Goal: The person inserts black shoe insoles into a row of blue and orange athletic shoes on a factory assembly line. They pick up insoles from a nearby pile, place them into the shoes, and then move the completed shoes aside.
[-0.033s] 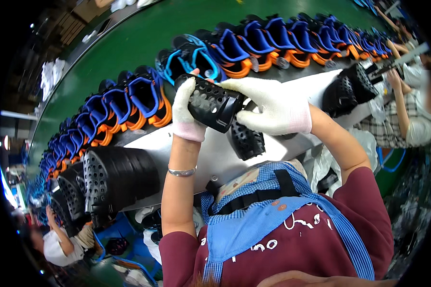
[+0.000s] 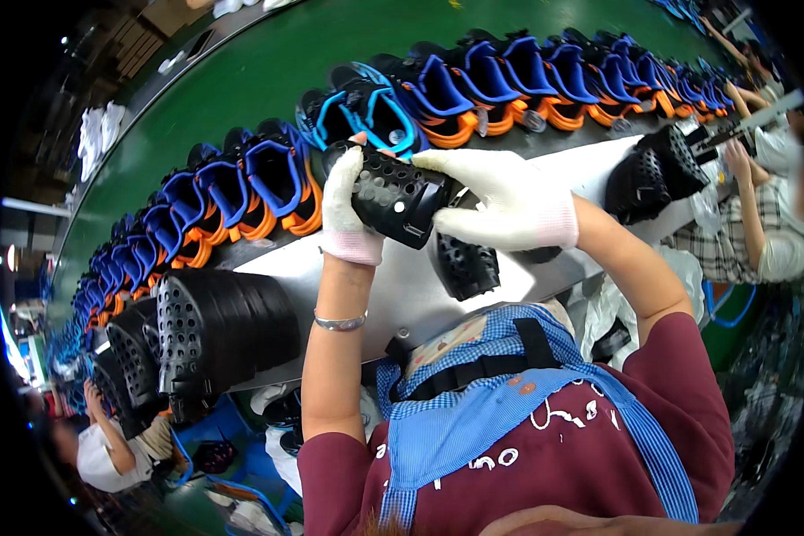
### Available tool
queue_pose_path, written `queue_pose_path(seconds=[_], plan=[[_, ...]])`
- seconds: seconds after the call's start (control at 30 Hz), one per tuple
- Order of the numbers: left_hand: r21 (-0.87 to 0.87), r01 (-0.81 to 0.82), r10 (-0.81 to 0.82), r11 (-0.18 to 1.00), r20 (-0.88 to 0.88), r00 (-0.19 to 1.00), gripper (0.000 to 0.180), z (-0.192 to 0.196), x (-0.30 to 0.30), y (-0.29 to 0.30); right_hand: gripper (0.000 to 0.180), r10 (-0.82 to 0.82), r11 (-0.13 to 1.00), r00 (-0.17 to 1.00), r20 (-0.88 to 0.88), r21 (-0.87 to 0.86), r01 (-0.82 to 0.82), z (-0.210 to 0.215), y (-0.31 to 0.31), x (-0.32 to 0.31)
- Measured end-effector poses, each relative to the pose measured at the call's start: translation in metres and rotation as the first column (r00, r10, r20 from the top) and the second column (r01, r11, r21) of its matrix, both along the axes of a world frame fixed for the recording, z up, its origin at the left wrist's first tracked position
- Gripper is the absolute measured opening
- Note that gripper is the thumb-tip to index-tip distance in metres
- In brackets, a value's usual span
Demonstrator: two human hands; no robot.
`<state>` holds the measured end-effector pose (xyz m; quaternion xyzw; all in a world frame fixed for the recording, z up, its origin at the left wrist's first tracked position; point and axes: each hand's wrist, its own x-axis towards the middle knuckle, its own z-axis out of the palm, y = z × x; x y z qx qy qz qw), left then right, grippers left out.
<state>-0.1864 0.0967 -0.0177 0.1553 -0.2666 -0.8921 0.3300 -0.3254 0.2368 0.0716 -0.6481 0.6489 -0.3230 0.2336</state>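
Shell (image 2: 400, 198), black and perforated, is held above the white table (image 2: 380, 308) in the gloved left hand (image 2: 342, 214). Gloved right hand (image 2: 514, 201) meets its right edge; whether that grip is closed cannot be determined. More black shells (image 2: 232, 329) rest on the table, with shoes (image 2: 283, 181) lined up beyond.

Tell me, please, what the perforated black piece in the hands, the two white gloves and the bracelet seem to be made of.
The perforated black piece looks like moulded plastic or rubber, fairly glossy with bright highlights; I cannot tell which. The left glove and right glove seem knitted fabric, matt, with soft surfaces and snug pinkish cuffs. The bracelet is probably polished metal, given its silvery gleam.
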Motion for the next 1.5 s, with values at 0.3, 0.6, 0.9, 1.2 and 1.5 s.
queue_pose_path(seconds=[0.3, 0.6, 0.9, 1.2, 1.5], plan=[[-0.117, -0.347, 0.36, 0.931, 0.116, 0.926, 0.019, -0.033, 0.005, -0.041, 0.038, -0.012, 0.969, 0.992, -0.126, 0.242, 0.042, -0.038, -0.072, 0.026], [-0.919, 0.317, 0.826, 0.236, 0.361, 0.433, 0.063, -0.02, -0.014, -0.131, 0.039, 0.1, 0.927, 0.822, -0.56, 0.352, 0.127, -0.019, -0.141, -0.011], [-0.792, 0.537, 0.75, 0.29, 0.537, 0.386, 0.036, -0.016, -0.024, -0.173, 0.041, 0.374, 0.781, 0.694, -0.615, 0.613, 0.122, 0.002, -0.223, 0.001], [-0.919, 0.193, 0.839, 0.344, 0.393, 0.376, 0.032, -0.026, 0.006, -0.156, 0.029, 0.089, 0.869, 0.731, -0.676, 0.411, 0.275, -0.088, -0.259, 0.044], [-0.704, 0.629, 0.556, 0.331, 0.684, 0.472, 0.044, -0.05, 0.007, -0.094, 0.029, 0.365, 0.863, 0.504, -0.783, 0.487, 0.132, -0.074, -0.281, 0.031]])
